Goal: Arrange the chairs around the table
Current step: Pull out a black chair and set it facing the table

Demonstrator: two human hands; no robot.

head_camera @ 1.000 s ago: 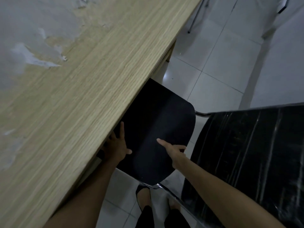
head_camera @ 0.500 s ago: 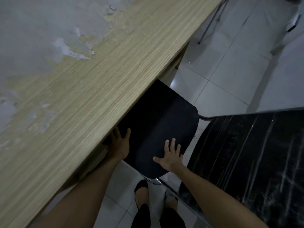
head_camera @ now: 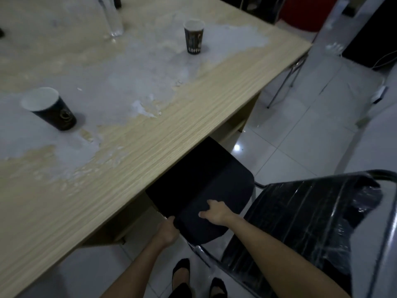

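Observation:
A black chair seat (head_camera: 217, 181) pokes out from under the long edge of the wooden table (head_camera: 163, 134). The far half of the seat is hidden beneath the tabletop. My left hand (head_camera: 168, 231) curls around the seat's near left edge. My right hand (head_camera: 214, 214) presses on top of the seat, fingers bent. The chair's backrest (head_camera: 300, 222), wrapped in shiny plastic, stands to the right on a chrome frame (head_camera: 206, 254).
Two dark paper coffee cups (head_camera: 50, 109) (head_camera: 193, 38) and a clear bottle (head_camera: 112, 17) stand on the worn tabletop. White floor tiles (head_camera: 300, 130) stretch to the right. Metal legs (head_camera: 283, 87) show past the table's corner. My feet (head_camera: 182, 276) are below the chair.
My left hand came out from under the table edge and closed on the seat's side. My right hand went from flat to bent on the seat. The view tilted up, showing cups.

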